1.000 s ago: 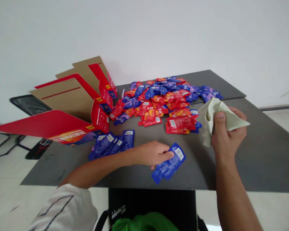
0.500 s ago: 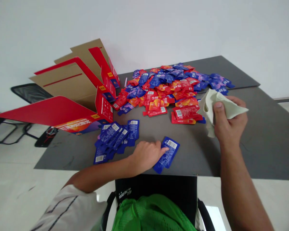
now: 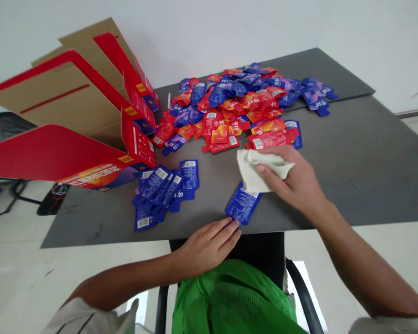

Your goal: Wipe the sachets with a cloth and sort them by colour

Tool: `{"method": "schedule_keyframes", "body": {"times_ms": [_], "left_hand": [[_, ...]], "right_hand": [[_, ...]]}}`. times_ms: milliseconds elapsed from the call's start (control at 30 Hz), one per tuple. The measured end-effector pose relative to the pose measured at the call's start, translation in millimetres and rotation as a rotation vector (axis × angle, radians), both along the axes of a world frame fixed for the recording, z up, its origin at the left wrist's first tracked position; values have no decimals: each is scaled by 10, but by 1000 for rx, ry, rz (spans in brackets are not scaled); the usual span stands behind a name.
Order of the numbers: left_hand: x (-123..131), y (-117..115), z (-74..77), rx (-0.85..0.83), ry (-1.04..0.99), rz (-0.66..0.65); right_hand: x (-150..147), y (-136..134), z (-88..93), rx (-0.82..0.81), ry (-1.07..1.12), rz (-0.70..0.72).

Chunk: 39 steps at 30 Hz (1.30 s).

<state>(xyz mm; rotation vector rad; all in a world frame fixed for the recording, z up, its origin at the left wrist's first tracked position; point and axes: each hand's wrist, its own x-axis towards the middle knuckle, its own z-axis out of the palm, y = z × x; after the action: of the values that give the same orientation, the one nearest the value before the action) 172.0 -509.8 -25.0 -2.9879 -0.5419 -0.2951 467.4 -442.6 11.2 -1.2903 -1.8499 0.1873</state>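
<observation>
A blue pouch (image 3: pixel 243 206) lies flat near the table's front edge, its printed back with the barcode facing up. My left hand (image 3: pixel 212 243) rests with fingers stretched out, the fingertips on the pouch's lower end. In my right hand (image 3: pixel 292 181) is a folded whitish cloth (image 3: pixel 252 174), gripped between thumb and fingers. The cloth covers the pouch's upper end; whether it presses on it I cannot tell. To the left lies an overlapping stack of blue pouches (image 3: pixel 160 190). Behind my hands spreads a heap of mixed red and blue pouches (image 3: pixel 226 111).
Several open red cardboard boxes (image 3: pixel 104 169) with raised flaps stand at the table's left side. The grey table (image 3: pixel 351 162) meets a white wall at the back. A slim white stick (image 3: pixel 169 100) lies beside the heap. Green mesh fabric (image 3: pixel 230 297) covers my lap.
My right hand has brought the cloth left, over the blue pouch. My left hand has slid from the pouch's middle down to its near end, its fingers now extended. The camera view has shifted.
</observation>
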Motion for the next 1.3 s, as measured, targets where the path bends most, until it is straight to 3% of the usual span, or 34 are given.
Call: {"method": "schedule_keyframes", "body": {"times_ms": [100, 167, 300, 400, 467, 567, 667, 767, 900, 1000, 1100, 1167, 1300], "left_hand": [[-48, 10, 6, 26, 2, -26], [-61, 6, 3, 34, -19, -33], [-58, -22, -29, 70, -39, -38], [-46, -55, -55, 100, -33, -20], [-40, -76, -70, 112, -38, -5], [-30, -100, -83, 117, -48, 12], [-16, -114, -85, 99, -54, 26], [-2, -118, -76, 83, -57, 41], [5, -122, -66, 89, -49, 41], [11, -130, -70, 89, -60, 51], [27, -137, -70, 79, -66, 63], [41, -138, -60, 64, -79, 67], [61, -126, -35, 14, -101, 76]], "right_hand": [[-256, -297, -155, -83, -254, 304], [-328, -392, -276, -104, -384, 398], [-163, -162, -387, -123, -454, 307], [64, 152, -323, -103, -487, 168], [136, 219, -237, -61, -482, 79], [37, 0, -139, -8, -396, 51], [-197, -360, -178, -57, -431, 248], [-291, -464, -322, -96, -517, 354], [-21, -100, -426, -111, -531, 190], [218, 153, -324, -83, -559, 61], [183, 71, -158, -4, -452, -55], [-8, -150, -110, 24, -349, -27], [-417, -569, -248, -113, -408, 298]]}}
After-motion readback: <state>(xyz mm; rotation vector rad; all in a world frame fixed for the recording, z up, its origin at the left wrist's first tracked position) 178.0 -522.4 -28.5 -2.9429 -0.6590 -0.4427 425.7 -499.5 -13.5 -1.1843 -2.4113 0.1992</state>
